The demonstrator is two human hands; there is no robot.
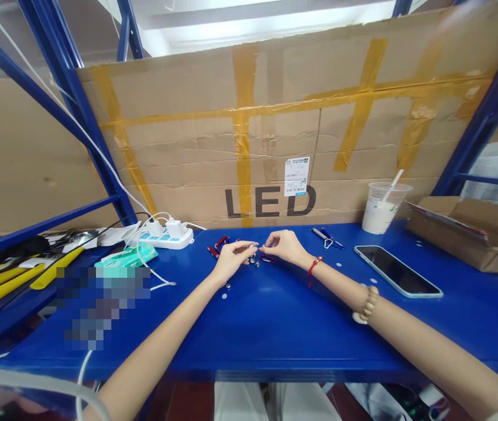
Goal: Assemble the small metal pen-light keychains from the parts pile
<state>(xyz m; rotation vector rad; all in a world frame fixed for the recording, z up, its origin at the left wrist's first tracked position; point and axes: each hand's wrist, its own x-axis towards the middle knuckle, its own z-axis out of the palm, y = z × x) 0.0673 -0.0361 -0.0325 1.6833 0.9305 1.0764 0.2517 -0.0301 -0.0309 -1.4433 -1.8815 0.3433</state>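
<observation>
Near the back of the blue table, my left hand (232,260) pinches a small silvery piece (253,246) between thumb and fingers. Close on its right, my right hand (288,248) is closed in a pinch at the same spot; whatever lies in its fingertips is too small to name. Several small metal parts (254,261) lie on the table under the fingertips. Partly hidden behind my left hand are red and dark blue pieces (217,245). A dark red piece (267,258) rests just below my right fingers.
On the right are a phone (398,271), a plastic cup with a straw (384,209) and an open cardboard box (472,231). Silver and blue metal pieces (328,238) lie behind my right hand. A white power strip (165,235), cables and yellow-handled tools (7,283) are on the left.
</observation>
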